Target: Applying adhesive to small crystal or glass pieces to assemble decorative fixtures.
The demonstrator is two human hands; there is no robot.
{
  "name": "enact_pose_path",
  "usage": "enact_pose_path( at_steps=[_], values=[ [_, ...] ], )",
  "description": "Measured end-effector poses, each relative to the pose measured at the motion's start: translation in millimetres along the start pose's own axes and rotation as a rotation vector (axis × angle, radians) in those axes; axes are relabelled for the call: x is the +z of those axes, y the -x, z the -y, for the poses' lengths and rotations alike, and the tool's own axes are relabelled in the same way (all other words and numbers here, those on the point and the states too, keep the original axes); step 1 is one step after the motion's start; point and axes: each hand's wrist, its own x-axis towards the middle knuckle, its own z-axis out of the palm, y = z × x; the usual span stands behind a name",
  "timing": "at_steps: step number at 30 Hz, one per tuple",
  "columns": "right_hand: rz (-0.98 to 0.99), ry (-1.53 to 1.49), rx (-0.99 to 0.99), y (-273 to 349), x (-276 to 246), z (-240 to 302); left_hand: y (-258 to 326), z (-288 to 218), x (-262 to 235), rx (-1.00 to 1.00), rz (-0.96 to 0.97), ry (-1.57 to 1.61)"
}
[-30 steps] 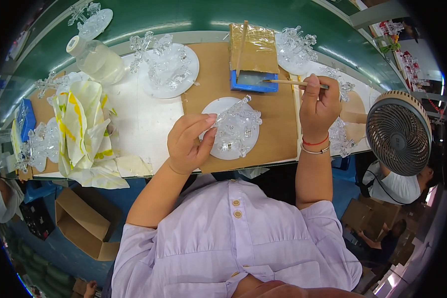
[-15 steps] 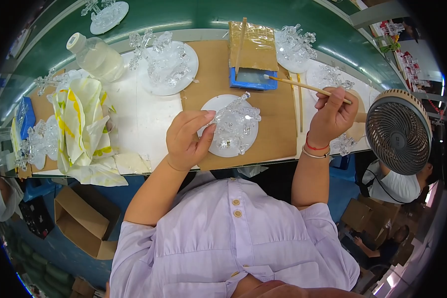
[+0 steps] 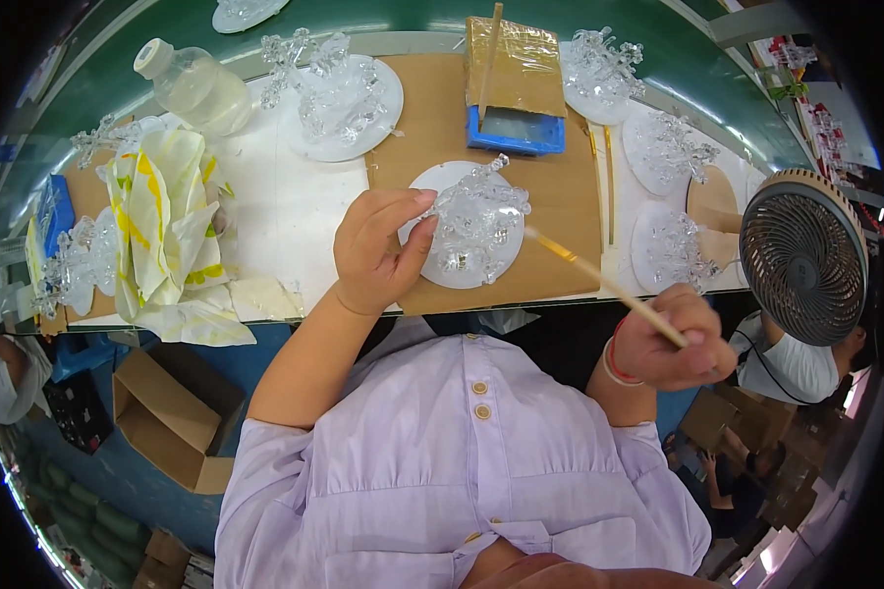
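Observation:
My right hand (image 3: 680, 339), low near the table's front edge, grips a thin wooden paintbrush (image 3: 599, 280). Its pale tip points up and left, a little right of a clear plastic ornament (image 3: 476, 221) with beaded branches. That ornament sits on a round white plate (image 3: 459, 277) on brown cardboard. Thumb and fingertips of my left hand (image 3: 378, 245) close on the ornament's left side. Beyond it stands a blue tray (image 3: 521, 144) of cloudy liquid, partly covered by a taped cardboard flap (image 3: 521, 61), with a wooden stick (image 3: 491, 64) upright against it.
At left are a crumpled yellow-and-white cloth (image 3: 162, 226) and a clear bottle (image 3: 201, 93). More clear ornaments on white plates stand behind and at right, one being a large piece (image 3: 334, 103). A round fan (image 3: 803, 260) is at the right edge. Two thin brushes (image 3: 602, 182) lie by the cardboard.
My right hand has drawn back from the blue tray toward me, bringing the brush tip down near the ornament. My left hand keeps its place at the ornament.

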Motion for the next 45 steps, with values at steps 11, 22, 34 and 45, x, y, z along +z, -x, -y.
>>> enact_pose_path(
  at_steps=[11,22,34,45],
  values=[
    [0.651,0.021,-0.009,12.7,20.6,9.0,0.4,-1.5,-1.6,-0.011,0.026,0.023],
    [0.751,0.003,-0.194,26.4,40.6,-4.1,2.6,1.8,0.0,0.004,0.021,0.003],
    [0.714,0.016,-0.289,17.7,72.8,-1.0,5.3,1.1,-1.1,-0.012,0.004,-0.016],
    [0.614,0.142,-0.065,-7.1,94.9,-5.8,2.0,-6.4,0.7,-0.027,-0.006,-0.047]
  ],
)
